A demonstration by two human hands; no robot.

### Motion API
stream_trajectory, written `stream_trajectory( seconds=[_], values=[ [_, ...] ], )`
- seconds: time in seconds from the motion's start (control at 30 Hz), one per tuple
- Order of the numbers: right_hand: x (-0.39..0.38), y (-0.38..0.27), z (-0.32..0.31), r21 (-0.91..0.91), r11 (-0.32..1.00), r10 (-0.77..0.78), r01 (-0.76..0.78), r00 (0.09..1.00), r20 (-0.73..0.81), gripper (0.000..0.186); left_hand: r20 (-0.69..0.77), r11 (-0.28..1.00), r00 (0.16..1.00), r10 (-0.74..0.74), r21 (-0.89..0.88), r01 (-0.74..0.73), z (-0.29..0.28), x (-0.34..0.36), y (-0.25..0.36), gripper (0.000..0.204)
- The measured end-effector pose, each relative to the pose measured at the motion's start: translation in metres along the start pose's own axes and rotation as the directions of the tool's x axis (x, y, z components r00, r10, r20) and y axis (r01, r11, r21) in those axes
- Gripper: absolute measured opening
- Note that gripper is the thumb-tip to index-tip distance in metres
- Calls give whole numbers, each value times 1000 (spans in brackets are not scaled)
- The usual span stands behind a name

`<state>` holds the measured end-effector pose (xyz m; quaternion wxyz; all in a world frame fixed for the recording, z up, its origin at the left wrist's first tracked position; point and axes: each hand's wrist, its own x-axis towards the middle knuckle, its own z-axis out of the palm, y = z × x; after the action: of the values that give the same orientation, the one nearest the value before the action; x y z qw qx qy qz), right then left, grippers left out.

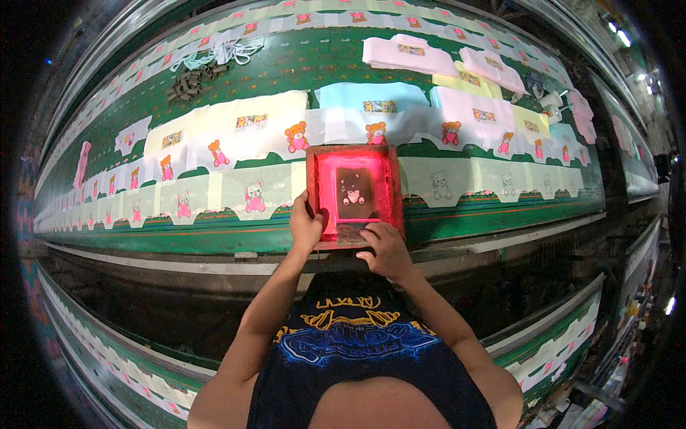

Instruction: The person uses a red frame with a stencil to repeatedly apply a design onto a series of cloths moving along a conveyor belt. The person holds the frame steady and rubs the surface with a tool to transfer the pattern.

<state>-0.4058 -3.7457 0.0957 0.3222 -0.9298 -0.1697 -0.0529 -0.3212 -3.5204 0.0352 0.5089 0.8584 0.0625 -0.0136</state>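
A wooden screen-printing frame, coated in bright pink, lies over a row of pale garment pieces that carry bear prints in pink or outline. Its dark mesh window shows a light bear-like shape. My left hand grips the frame's left side. Along the inside lower part of the frame lies a dark, flat squeegee, with my right hand closed on its right portion. Just behind the frame, a row of white pieces shows brown bears with pink hearts, partly hidden by the frame.
Stacked pink, yellow and blue pieces lie farther back on the long green table, with bundled ties and dark strips. A white device sits at right. Another printing table runs behind me along the lower edge.
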Motion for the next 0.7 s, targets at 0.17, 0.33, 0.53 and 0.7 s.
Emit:
stream_trajectory(
  seconds=[0.17, 0.33, 0.53, 0.7],
  values=[
    [21, 4, 18, -75, 997, 26, -27, 1000, -14, 32, -58, 989, 988, 143, 57, -140, 2, 1, -10, 63],
    [26, 10, 16, -41, 999, 30, -29, 999, 18, 26, -40, 991, 991, 125, 59, -122, 1, -1, -4, 63],
    [16, 20, 33, -89, 993, -86, 79, 993, -83, 22, -40, 991, 991, 131, 43, -130, 2, -1, -10, 63],
    [78, 52, 40, -153, 985, -109, 80, 976, -191, 22, -41, 993, 992, 117, 17, -116, 1, -1, -2, 63]
  ],
)
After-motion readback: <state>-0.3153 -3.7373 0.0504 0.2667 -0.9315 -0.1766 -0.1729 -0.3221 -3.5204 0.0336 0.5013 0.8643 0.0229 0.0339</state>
